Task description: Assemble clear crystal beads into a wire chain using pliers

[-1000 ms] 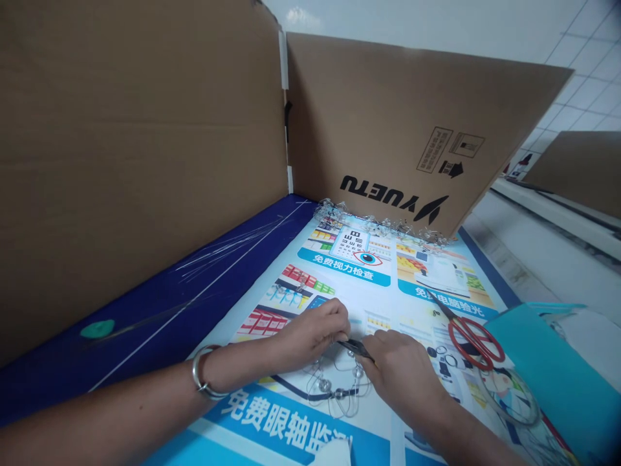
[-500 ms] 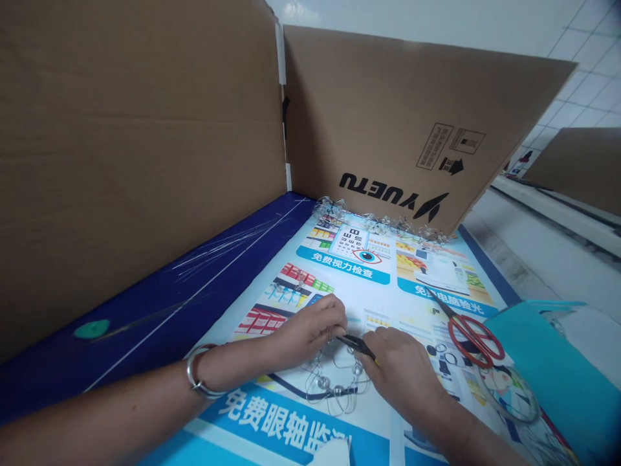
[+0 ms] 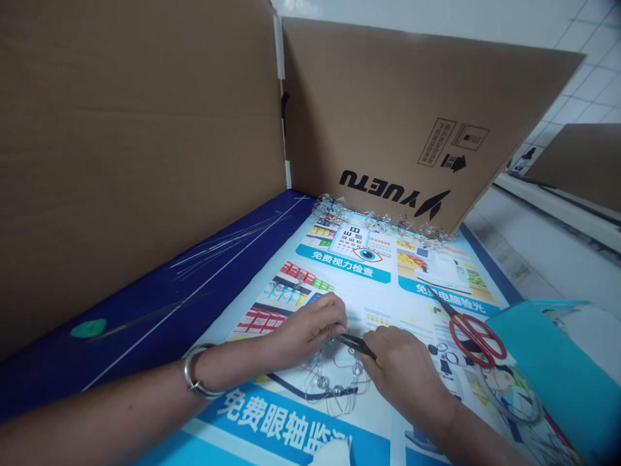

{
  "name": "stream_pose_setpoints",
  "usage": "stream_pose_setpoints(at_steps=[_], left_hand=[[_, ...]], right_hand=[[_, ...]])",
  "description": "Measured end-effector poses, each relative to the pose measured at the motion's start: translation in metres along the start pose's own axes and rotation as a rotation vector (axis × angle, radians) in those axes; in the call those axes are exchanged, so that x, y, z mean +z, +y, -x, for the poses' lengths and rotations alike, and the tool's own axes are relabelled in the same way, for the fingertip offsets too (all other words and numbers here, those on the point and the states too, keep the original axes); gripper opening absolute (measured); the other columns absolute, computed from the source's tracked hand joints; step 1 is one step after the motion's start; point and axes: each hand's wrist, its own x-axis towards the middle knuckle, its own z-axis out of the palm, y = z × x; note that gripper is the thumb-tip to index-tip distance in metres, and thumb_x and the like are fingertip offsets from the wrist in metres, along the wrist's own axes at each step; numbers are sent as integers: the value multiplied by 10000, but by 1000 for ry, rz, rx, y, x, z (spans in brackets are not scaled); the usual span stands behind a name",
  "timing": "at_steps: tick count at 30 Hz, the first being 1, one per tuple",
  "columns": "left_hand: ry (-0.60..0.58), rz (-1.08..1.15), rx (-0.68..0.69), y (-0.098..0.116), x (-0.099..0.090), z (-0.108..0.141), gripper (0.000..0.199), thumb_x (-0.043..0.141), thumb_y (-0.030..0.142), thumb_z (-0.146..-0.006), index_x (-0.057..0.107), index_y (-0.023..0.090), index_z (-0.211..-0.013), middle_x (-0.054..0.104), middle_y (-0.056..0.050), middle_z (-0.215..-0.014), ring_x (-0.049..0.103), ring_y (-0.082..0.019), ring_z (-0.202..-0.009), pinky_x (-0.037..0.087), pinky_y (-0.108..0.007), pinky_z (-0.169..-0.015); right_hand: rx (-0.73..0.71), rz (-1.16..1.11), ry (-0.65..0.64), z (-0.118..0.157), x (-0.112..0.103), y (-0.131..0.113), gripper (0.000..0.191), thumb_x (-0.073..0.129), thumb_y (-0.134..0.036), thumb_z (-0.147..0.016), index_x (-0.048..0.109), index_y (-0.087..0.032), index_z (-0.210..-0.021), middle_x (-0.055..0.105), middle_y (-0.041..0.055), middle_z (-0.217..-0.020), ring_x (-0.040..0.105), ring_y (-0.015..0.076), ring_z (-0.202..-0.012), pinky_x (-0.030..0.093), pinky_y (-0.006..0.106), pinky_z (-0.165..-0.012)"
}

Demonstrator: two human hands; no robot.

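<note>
My left hand (image 3: 310, 329) pinches the top of a wire piece strung with clear beads (image 3: 334, 386), which lies on a printed poster (image 3: 339, 291). My right hand (image 3: 400, 369) grips small black-handled pliers (image 3: 358, 345), whose tip meets the wire right beside my left fingertips. A metal bangle (image 3: 196, 373) circles my left wrist. My fingers hide the exact point where the pliers bite.
Red-handled scissors (image 3: 478, 340) and a coil of clear wire (image 3: 512, 395) lie to the right, next to a teal folder (image 3: 548, 369). Beaded wire (image 3: 378, 220) runs along the cardboard panel (image 3: 388, 110) at the back. Loose wires (image 3: 223, 246) lie on the blue cloth (image 3: 145, 336) at left.
The whole view has drifted slightly, with the cardboard rising in the picture. Both hands stay at the wire piece, and the pliers keep the same hold.
</note>
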Motion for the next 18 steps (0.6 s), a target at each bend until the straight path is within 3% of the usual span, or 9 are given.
stream_pose_setpoints(at_steps=[18], left_hand=[[6, -16, 23, -1, 0, 0, 132, 377, 164, -887, 481, 159, -805, 439, -31, -875, 437, -120, -834, 380, -234, -742]], right_hand=[[-12, 27, 30, 0, 4, -2, 105, 490, -279, -819, 535, -218, -746, 558, 1, -719, 461, 156, -670, 206, 273, -576]])
